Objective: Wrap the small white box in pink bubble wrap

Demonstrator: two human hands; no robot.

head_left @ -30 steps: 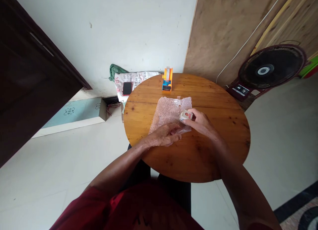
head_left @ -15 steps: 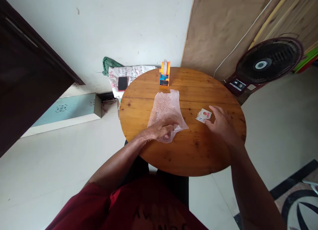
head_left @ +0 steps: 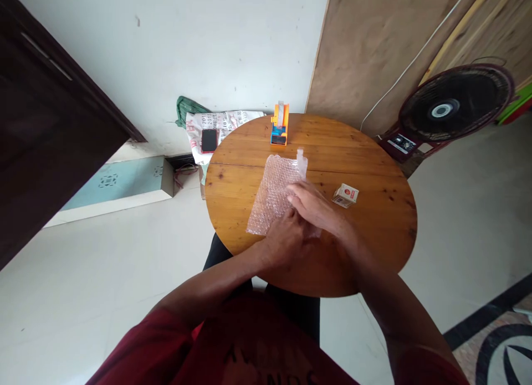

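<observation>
A clear bubble wrap bag (head_left: pixel 272 188) lies on the round wooden table, with a smooth flap along its right side. My left hand (head_left: pixel 286 235) is closed over the bag's lower right part; its fingertips are partly hidden. Just above it, my right hand (head_left: pixel 313 205) rests across the bag's right side, fingers stretched out and nothing gripped. To the right of that hand, apart from it, stands a small white box (head_left: pixel 346 195) with a red label.
An orange and blue tape dispenser (head_left: pixel 280 124) stands at the far edge of the table (head_left: pixel 366 230). Beyond its left edge, a phone (head_left: pixel 209 140) lies on a printed white sack (head_left: pixel 233 119). A fan (head_left: pixel 444 111) is at the right.
My right hand has left the small box and moved left onto the bubble wrap bag. My left hand has shifted slightly right and toward me, and the bag's flap lies differently.
</observation>
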